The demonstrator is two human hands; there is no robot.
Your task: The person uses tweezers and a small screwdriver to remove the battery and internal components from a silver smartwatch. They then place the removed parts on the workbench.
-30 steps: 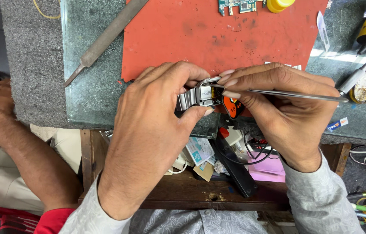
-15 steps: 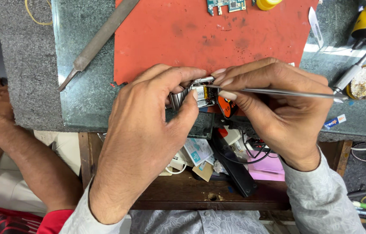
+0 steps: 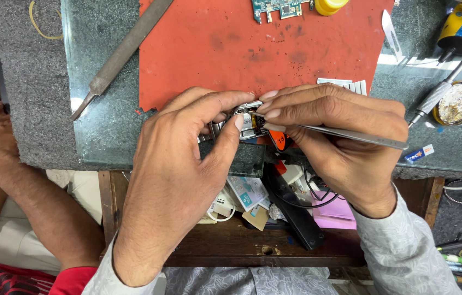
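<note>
My left hand (image 3: 179, 164) grips a small metal watch case (image 3: 246, 121) with its steel bracelet, thumb and fingers pinched around it above the near edge of the glass-topped bench. My right hand (image 3: 340, 145) holds thin metal tweezers (image 3: 351, 135), whose tips reach into the open back of the watch. Both hands touch at the watch. The inside of the watch is mostly hidden by my fingers.
A red work mat (image 3: 252, 49) lies behind the hands, with a green circuit board (image 3: 275, 7) at its far edge. A metal file (image 3: 124, 52) lies left, a screwdriver (image 3: 443, 87) and a round tin (image 3: 458, 101) right. An open drawer (image 3: 274, 218) holds clutter. Another person's arm (image 3: 18, 191) rests at left.
The view has shifted slightly; my hands stay together on the watch, and the tweezers' tips have moved a little within the case.
</note>
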